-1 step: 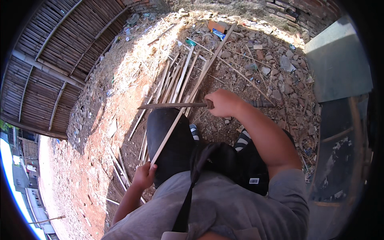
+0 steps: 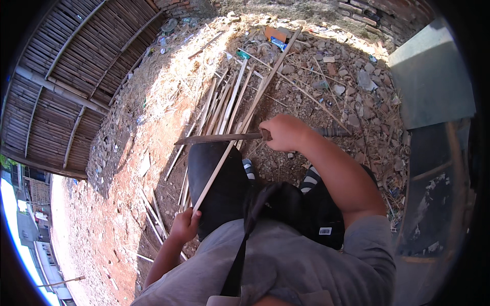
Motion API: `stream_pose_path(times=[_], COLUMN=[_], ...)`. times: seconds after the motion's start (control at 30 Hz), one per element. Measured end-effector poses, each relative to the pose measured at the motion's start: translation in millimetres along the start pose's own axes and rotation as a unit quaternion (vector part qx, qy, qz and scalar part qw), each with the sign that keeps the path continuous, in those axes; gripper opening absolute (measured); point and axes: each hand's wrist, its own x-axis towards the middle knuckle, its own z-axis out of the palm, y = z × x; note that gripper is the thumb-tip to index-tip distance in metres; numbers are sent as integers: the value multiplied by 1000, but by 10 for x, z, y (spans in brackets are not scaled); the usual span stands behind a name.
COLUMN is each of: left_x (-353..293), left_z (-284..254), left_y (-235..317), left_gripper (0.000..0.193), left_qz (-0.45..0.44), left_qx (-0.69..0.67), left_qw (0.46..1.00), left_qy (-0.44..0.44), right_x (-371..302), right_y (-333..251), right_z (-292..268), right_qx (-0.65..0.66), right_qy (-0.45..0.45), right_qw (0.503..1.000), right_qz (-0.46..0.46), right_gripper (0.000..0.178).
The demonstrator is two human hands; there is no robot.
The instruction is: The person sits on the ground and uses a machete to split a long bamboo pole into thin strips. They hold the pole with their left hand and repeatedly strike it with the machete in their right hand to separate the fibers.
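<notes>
My left hand (image 2: 185, 225) is closed around the near end of a long pale bamboo strip (image 2: 214, 174). The strip slants up and away to the right across my left knee, its far part lying over the ground. My right hand (image 2: 284, 133) grips the handle of a machete (image 2: 217, 138), its dark blade pointing left. The blade crosses the strip just beyond my knee; whether they touch I cannot tell. Under and beyond the strip lies a loose bundle of similar strips (image 2: 224, 99). My fingers hide most of the handle.
Bamboo slat panels (image 2: 61, 92) stand at the left. Rubble (image 2: 352, 102) and litter cover the ground ahead, up to a brick wall (image 2: 367, 18). A grey-green board (image 2: 433, 76) and a dark worn panel (image 2: 426, 204) stand at the right. More strips (image 2: 153, 214) lie beside my left arm.
The machete has tilted slightly, its tip dropping a little nearer to me. My right hand has shifted a touch left. My left hand and the strip stay almost where they were.
</notes>
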Motion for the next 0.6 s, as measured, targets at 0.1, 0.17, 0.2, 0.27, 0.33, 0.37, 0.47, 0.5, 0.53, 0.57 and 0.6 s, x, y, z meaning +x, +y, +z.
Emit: stream_pose_path(times=[0.1, 0.17, 0.2, 0.27, 0.33, 0.37, 0.47, 0.5, 0.53, 0.57, 0.6], left_x=[-23, -13, 35, 70, 47, 30, -13, -2, 29, 49, 45], left_z=[22, 60, 55, 6, -74, -108, -92, -76, -69, -59, -48], left_y=[-26, -17, 4, 28, 29, 43, 47, 12, -44, -74, -59], left_gripper=[52, 52, 52, 52, 52, 53, 54, 54, 55, 55, 55], left_qz=[11, 11, 5, 1, 3, -2, 21, 24, 27, 30, 21], left_qx=[18, 29, 32, 46, 70, 58, 27, 11, -5, -21, -30], left_qw=[1000, 1000, 999, 999, 998, 998, 999, 1000, 999, 999, 998], left_qy=[1, -3, 0, 2, -1, -9, -3, -15, -26, -36, -48], right_x=[-26, 32, 62, 104, 63, 12, -25, -52, -38, 9, 26], right_y=[-132, 139, 324, 495, 440, 350, 114, 7, 43, 125, 225], right_z=[69, 163, 186, 132, -67, -145, 21, 27, 51, 87, 143], right_qx=[-52, -21, -11, 10, -4, -8, -42, -54, -26, 1, 28], right_qy=[-8, 14, 38, 87, 41, 17, 20, -2, 11, 23, 34], right_qw=[999, 1000, 999, 994, 997, 997, 999, 999, 1000, 1000, 999], right_qz=[-6, 13, 32, 62, 71, 76, 5, -9, -10, -11, -7], right_gripper=[18, 18, 18, 17, 17, 17, 18, 16, 16, 16, 15])
